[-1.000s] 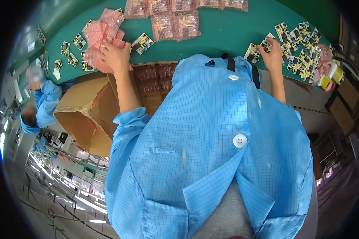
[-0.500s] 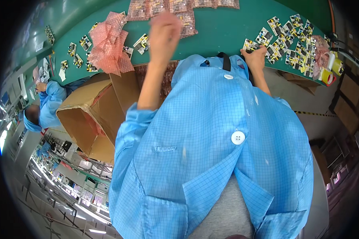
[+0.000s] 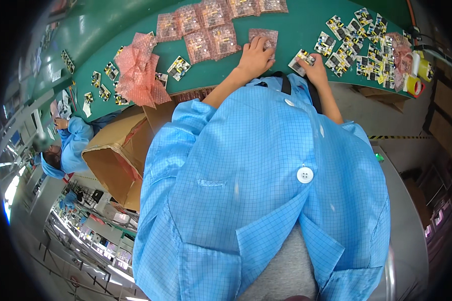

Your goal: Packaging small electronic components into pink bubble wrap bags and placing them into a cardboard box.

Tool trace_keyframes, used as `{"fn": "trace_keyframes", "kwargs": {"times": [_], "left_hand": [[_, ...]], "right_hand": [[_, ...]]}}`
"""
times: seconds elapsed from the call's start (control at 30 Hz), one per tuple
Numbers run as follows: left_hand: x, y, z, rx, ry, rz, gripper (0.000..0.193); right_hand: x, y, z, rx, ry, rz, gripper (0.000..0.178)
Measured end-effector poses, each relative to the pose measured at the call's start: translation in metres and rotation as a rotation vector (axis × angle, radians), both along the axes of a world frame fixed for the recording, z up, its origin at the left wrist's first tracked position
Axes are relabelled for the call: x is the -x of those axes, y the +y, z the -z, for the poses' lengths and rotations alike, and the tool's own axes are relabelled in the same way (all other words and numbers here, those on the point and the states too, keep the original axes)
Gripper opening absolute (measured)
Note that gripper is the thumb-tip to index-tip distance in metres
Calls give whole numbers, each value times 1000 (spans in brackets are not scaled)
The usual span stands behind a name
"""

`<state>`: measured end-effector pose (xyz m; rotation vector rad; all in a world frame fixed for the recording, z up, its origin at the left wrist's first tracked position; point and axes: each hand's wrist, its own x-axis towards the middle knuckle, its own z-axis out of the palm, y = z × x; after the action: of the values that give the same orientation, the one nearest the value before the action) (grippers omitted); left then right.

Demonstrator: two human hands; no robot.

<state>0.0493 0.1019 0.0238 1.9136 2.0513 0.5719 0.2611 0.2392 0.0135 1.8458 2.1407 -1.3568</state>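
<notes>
My left hand lies on a flat pink bubble bag on the green table, fingers curled over the bag's near edge. Just to its right, my right hand pinches a small circuit board close to the bag's right side. Many more such boards lie in a loose pile farther right. A row of filled pink bags sits beyond my left hand. My blue coat hides the table's near edge.
A heap of empty pink bubble bags lies at the left, with several loose boards beyond it. Yellow tape rolls stand at the far right. An open cardboard box sits below the table's edge; a co-worker in blue bends nearby.
My left hand came from the heap of pink bags at the left to the middle and set a bag down. My right hand drew in from the board pile with one board.
</notes>
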Motion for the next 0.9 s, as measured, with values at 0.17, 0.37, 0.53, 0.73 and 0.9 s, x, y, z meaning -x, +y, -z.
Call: {"fn": "trace_keyframes", "kwargs": {"times": [0.17,0.37,0.53,0.73,0.9], "left_hand": [[9,5,9,61,106,102,41],[30,11,2,-21,107,261,33],[14,34,-3,-82,-228,-120,19],[-7,55,8,30,-218,-336,13],[-15,59,14,4,-257,-455,9]], "right_hand": [[-3,-3,-2,401,315,129,37],[-7,13,-7,431,470,210,30],[-3,38,-12,496,409,93,37],[-10,53,-14,529,368,-83,34],[-16,55,-18,519,422,-89,30]]}}
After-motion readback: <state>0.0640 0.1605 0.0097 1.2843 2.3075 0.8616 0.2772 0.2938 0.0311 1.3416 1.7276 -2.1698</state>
